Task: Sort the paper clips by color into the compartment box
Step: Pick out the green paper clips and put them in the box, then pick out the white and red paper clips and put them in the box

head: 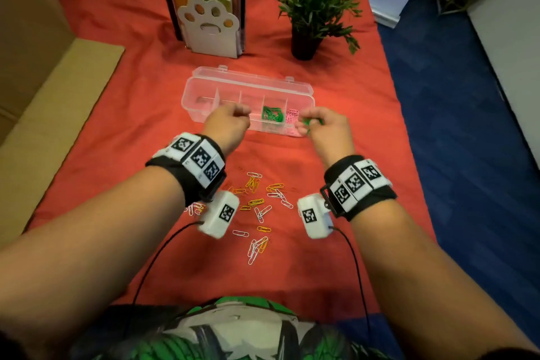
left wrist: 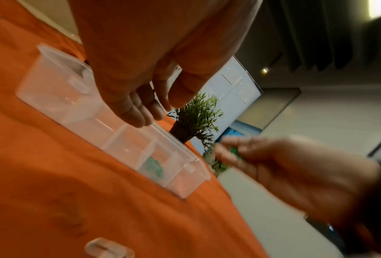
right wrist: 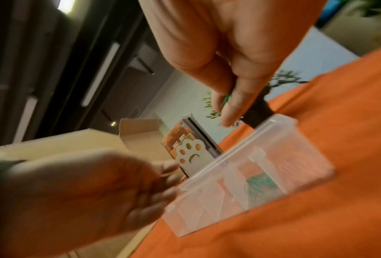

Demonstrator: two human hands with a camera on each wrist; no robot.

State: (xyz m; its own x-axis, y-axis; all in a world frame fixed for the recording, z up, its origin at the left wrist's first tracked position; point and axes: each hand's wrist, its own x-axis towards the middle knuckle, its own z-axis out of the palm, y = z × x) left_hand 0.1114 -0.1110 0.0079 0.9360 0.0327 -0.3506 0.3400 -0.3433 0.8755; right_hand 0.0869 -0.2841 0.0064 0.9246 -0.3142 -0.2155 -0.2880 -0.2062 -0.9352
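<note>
A clear compartment box (head: 191,90) lies open on the red cloth. One compartment holds green paper clips (head: 272,116), and the one to its right holds pink clips (head: 292,115). My right hand (head: 306,124) hovers at the box's right end and pinches green clips (right wrist: 226,99) between thumb and fingers. My left hand (head: 242,114) hangs over the box's middle compartments (left wrist: 123,139) with fingers loosely curled (left wrist: 141,118); nothing shows in it. Loose yellow, orange and white clips (head: 260,207) lie scattered on the cloth between my wrists.
A paw-shaped bookend with books (head: 209,29) and a potted plant (head: 309,9) stand behind the box. Cardboard (head: 43,126) borders the table on the left. The table's right edge drops to blue floor (head: 467,126).
</note>
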